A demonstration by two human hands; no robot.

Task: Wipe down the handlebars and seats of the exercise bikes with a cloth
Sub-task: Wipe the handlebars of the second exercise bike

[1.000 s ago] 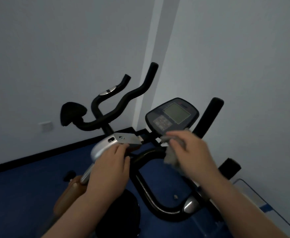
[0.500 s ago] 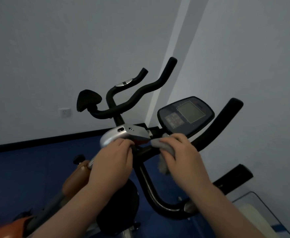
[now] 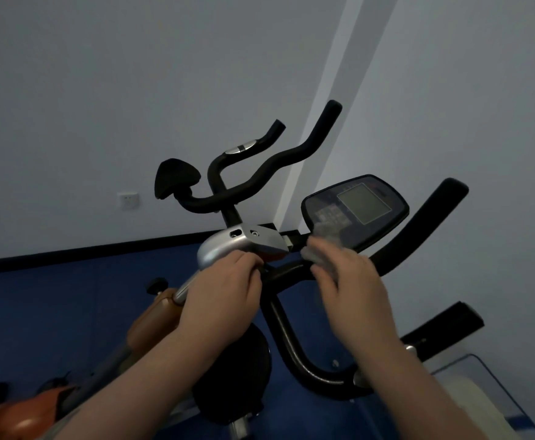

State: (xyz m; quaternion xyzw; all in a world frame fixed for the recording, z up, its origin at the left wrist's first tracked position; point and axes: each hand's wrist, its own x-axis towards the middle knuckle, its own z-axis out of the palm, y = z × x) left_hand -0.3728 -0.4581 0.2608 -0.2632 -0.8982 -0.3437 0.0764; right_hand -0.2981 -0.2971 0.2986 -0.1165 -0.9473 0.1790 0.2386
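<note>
Fingers of my left hand point(image 3: 218, 300) curl round the silver stem point(image 3: 190, 285) of the near bike, just under its silver head cover point(image 3: 228, 246), steadying it and holding nothing else. Past those fingertips, further off, stands a second bike: its black saddle point(image 3: 175, 179) and its curving black handlebar point(image 3: 260, 179). Neither shows any sign I can read of being wiped or not.

Right of my left fingertips, the near bike's handlebar point(image 3: 288, 271) runs across to my right hand point(image 3: 352, 287), whose fingers are closed on the grey cloth point(image 3: 323, 249), pressing it where the bar meets the console mount. The cloth is blurred, bunched above and ahead of my knuckles, just below the console point(image 3: 355, 208).

Beyond my right fingers the bar rises into its long right grip point(image 3: 418, 230); below my wrist the loop point(image 3: 294, 350) curves down and a lower grip point(image 3: 444, 325) juts out. I judge the task early: the centre of this bar is under the cloth, while the grips, loop, this bike's seat and the far bike seem left to do.
</note>
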